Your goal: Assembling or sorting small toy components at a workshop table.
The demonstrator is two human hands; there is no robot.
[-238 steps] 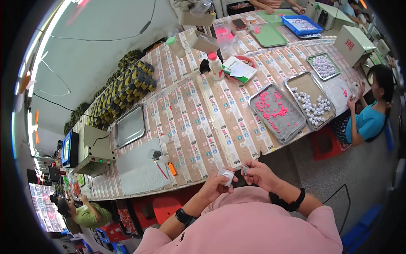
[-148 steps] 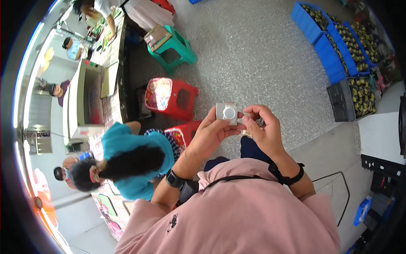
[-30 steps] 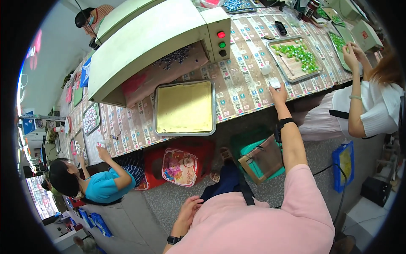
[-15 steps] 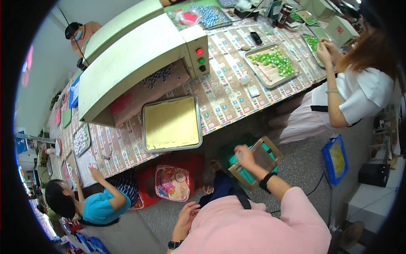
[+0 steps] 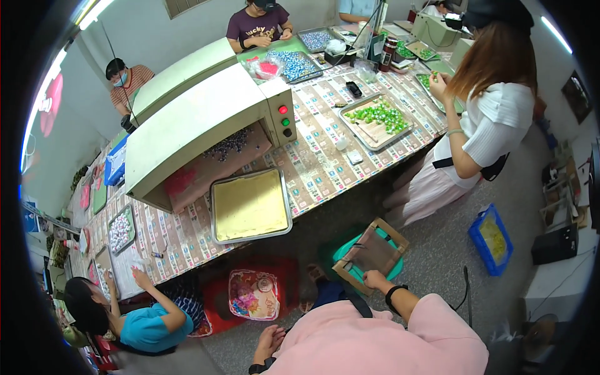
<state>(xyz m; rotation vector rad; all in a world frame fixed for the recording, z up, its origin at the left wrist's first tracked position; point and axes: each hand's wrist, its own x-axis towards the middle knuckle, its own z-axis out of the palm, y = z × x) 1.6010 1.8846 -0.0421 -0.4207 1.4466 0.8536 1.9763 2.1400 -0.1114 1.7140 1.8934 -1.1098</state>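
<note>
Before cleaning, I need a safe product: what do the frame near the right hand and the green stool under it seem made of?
The frame looks like matte wood, from its tan bars; its dark panel may be mesh, unclear. The green stool seems smooth moulded plastic, from its even colour.

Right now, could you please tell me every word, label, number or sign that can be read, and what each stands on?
I won't copy out wording, but this is where it stands:
Purple shirt: pale lettering, partly legible.
Red stool's picture seat: stylised lettering, too blurred to read surely.
Table covering: repeated printed blocks, too small.
Dark jar: any label too small.
</note>
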